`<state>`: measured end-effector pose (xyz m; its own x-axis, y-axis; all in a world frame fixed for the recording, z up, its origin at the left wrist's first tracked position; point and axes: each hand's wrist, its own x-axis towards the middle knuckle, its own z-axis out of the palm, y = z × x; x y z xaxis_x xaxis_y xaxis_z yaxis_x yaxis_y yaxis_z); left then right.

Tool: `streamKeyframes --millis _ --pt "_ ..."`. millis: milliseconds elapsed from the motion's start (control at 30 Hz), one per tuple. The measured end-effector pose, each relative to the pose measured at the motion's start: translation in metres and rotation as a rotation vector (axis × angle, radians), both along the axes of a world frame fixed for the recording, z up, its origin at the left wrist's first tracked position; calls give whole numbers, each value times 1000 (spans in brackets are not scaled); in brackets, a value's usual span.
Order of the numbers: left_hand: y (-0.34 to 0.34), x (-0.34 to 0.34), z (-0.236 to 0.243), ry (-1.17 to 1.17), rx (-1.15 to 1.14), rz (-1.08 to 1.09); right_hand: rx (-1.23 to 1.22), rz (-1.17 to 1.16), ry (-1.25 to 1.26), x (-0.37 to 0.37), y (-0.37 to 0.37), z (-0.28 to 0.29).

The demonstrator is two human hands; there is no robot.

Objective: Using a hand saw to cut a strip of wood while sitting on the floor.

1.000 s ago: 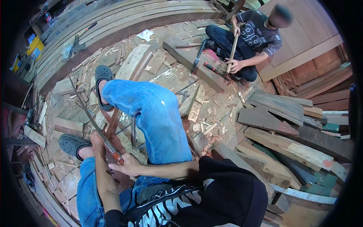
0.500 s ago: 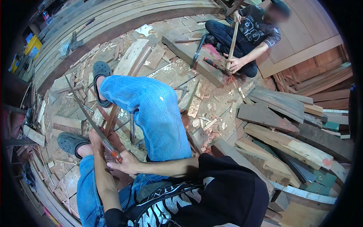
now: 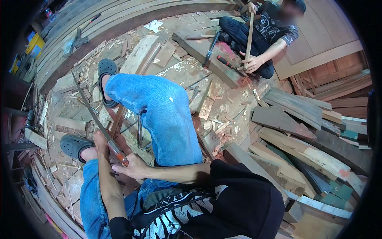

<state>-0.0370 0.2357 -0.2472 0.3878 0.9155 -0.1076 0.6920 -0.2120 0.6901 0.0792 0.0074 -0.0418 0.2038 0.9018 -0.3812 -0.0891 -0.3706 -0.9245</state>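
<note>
At 8 o'clock, the right hand [image 3: 136, 167] has its fingers wrapped around the handle of 1 long saw [image 3: 95, 115], which lies at 9 o'clock, tip pointing toward 11. The left hand [image 3: 100, 142] sits just beside the blade, near a reddish board [image 3: 117, 119]; its fingers are hidden, so their grip cannot be told. At 1 o'clock, a co-worker [image 3: 268, 26] holds 1 stick [image 3: 249, 38].
</note>
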Motion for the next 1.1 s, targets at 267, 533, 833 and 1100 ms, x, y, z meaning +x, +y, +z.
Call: streamKeyframes --millis 267,533,833,1100 --pt "1 -9 -1 -91 -37 11 -34 40 -1 -2 0 0" --pt "-7 7 6 -16 -22 -21 -65 -5 -19 -1 -2 -11" --pt "-19 20 21 -13 116 -133 -87 28 9 10 -4 -1" --pt "-9 9 27 -192 -273 167 -146 121 -10 -6 1 -18"
